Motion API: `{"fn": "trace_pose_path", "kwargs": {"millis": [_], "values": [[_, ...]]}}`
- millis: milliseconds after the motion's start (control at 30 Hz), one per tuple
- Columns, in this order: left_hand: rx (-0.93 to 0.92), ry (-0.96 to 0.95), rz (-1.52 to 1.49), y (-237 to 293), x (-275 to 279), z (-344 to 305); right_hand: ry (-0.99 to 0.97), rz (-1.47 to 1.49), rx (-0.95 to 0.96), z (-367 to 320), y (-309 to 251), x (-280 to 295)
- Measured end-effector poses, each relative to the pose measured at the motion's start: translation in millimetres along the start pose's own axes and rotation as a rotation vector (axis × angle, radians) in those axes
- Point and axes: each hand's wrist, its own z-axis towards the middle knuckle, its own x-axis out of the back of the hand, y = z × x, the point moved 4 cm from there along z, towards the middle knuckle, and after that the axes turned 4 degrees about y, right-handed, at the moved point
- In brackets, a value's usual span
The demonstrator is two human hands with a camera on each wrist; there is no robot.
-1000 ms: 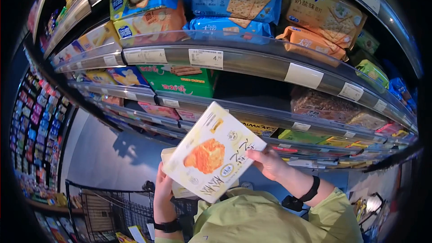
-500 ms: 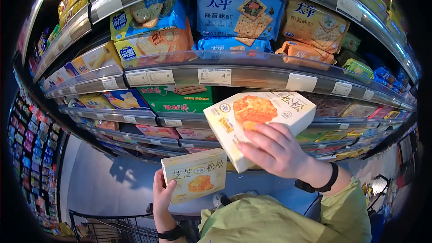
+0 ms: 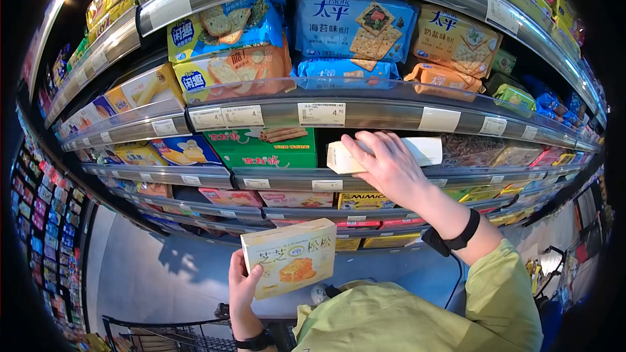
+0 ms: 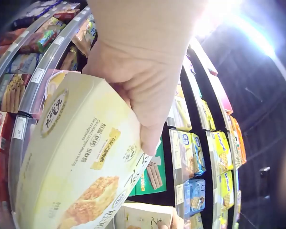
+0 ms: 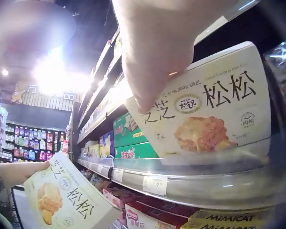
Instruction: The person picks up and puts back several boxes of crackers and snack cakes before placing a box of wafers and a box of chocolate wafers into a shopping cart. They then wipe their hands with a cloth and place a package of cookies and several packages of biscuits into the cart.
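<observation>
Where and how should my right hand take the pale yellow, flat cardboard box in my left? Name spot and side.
Grip the pale yellow, flat cardboard box by its free right edge, coming from the right, thumb on the printed face. It is slim and nearly upright, and the left hand holds its left edge, so the right looks best.

Carton [image 3: 293,262] in left hand [image 3: 244,285]: smooth card. Blue packet [image 3: 336,29] above right hand [image 3: 394,169]: glossy plastic. Shelf lip [image 3: 365,91] between: clear, shiny plastic. Sleeve [image 3: 501,290]: matt cloth.
</observation>
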Motion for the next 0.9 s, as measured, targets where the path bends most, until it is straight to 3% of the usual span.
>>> {"fn": "trace_pose_path", "kwargs": {"millis": [67, 133, 200, 333, 367, 500, 700, 833, 867, 900], "values": [[-0.004, -0.004, -0.003, -2.2, 0.2, 0.2, -0.065, -0.044, -0.031, 5.8, 6.0, -7.5], [-0.007, -0.004, -0.005, -3.8, 1.2, -0.8, 0.003, -0.107, -0.013, 8.1, 12.3, -13.1], [-0.002, 0.009, 0.000, -5.3, 2.7, -2.5, -0.188, -0.161, -0.167, 5.6, 30.2, -32.2], [0.003, 0.033, -0.012, -8.3, 7.2, -6.5, -0.094, -0.043, -0.271, 10.6, 54.5, -29.6], [0.000, 0.038, -0.010, -7.8, 8.4, -7.1, -0.166, 0.007, -0.361, 10.9, 63.9, -35.0], [0.001, 0.051, -0.010, -4.3, 8.1, -8.5, 0.012, -0.029, -0.277, 14.5, 81.6, -36.2], [0.004, 0.025, -0.128, 2.2, -13.8, 0.0, 0.067, -0.130, -0.335, 3.1, 105.6, -67.1], [-0.018, -0.027, -0.235, 18.7, -49.5, 12.7, 0.103, -0.158, -0.300, 10.8, 91.0, -52.0], [0.001, -0.048, -0.274, 20.8, -56.7, 15.4, -0.177, -0.119, -0.385, 8.0, 93.2, -55.8], [0.020, -0.067, -0.315, 21.8, -62.0, 17.6, -0.141, -0.064, -0.376, 4.1, 87.2, -49.4]]}}
